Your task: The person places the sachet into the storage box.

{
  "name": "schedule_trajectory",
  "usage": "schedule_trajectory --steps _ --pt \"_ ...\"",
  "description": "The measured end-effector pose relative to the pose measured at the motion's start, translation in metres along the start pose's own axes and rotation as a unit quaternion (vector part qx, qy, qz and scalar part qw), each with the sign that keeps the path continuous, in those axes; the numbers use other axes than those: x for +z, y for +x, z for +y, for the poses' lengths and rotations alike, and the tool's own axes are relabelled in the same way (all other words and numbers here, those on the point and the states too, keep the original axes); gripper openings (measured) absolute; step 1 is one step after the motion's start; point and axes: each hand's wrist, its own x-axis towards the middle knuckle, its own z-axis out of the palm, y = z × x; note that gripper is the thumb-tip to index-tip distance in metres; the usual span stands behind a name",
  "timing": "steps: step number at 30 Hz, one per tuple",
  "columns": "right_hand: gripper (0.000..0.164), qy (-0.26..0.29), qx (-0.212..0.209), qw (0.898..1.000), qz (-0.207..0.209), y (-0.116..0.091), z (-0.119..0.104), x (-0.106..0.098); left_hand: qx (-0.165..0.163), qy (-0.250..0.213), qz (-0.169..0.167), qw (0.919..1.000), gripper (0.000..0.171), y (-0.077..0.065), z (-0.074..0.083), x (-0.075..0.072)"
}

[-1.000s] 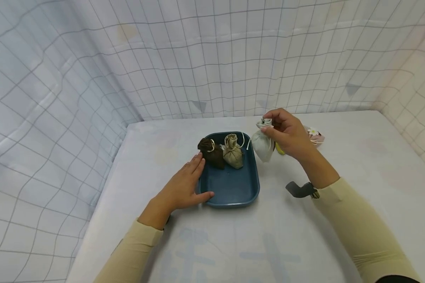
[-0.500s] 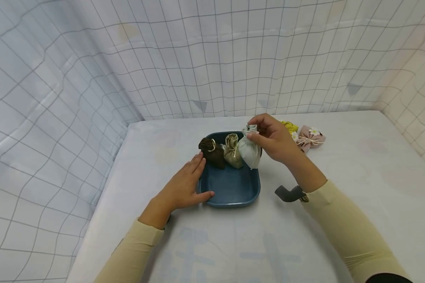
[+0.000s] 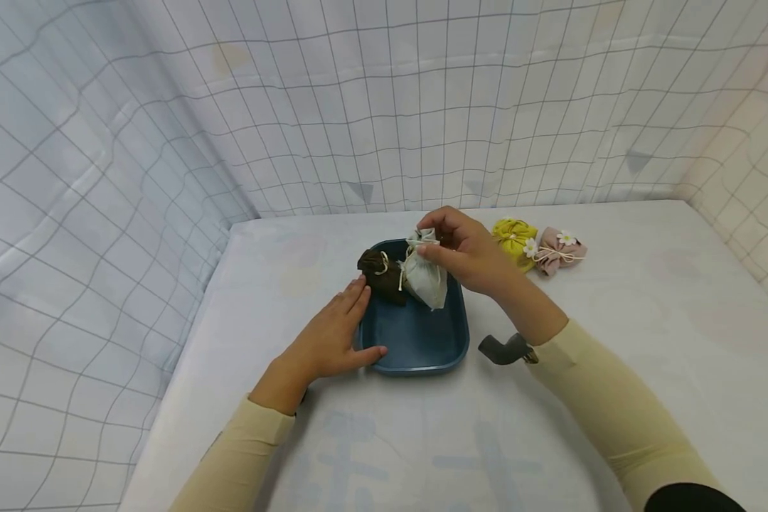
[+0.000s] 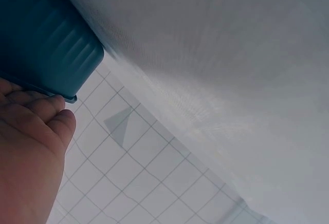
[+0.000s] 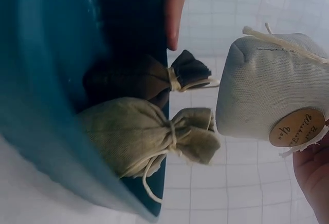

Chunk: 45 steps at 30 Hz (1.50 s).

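White pouch (image 3: 427,281) being pinched by right hand (image 3: 467,250) over tray (image 3: 416,345); tray edge being touched by left hand (image 3: 333,334), straight-fingered, nothing gripped. If pinch is loosening, tan pouch (image 5: 121,134) possibly being knocked.

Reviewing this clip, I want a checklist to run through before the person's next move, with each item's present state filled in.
1. Right hand's grip on the light grey bag: ok; it pinches the bag near its tied neck.
2. Left hand on the tray: ok; its fingers touch the left rim.
3. Bare room in the tray: ok; the nearer part of its floor shows.
4. Light grey bag clear of the beige bag: cannot tell; in the head view it hides the other.
5. Brown bag inside the tray: ok; it lies at the left side.
6. Yellow bundle and pink bundle clear of the tray: ok; both are on the table to its right.
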Motion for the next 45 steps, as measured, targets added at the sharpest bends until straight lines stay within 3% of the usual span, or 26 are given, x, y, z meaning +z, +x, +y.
schedule_trajectory --steps 11,23,31,45 --pt "0.026 0.006 -0.023 0.999 -0.041 0.020 0.000 0.018 -0.002 -0.004 -0.005 1.0000 0.103 -0.002 -0.001 0.000" --pt "0.022 0.027 0.011 0.994 -0.103 0.029 0.019 0.037 0.010 -0.005 -0.001 0.9999 0.102 -0.003 -0.002 0.004" --pt "0.023 0.038 0.039 0.985 -0.162 0.030 0.020 0.041 0.008 -0.003 -0.002 1.0000 0.102 -0.002 -0.001 0.003" --pt "0.019 -0.030 0.043 0.970 -0.239 0.032 0.019 0.044 0.002 -0.010 -0.003 0.9999 0.101 -0.002 -0.002 0.001"
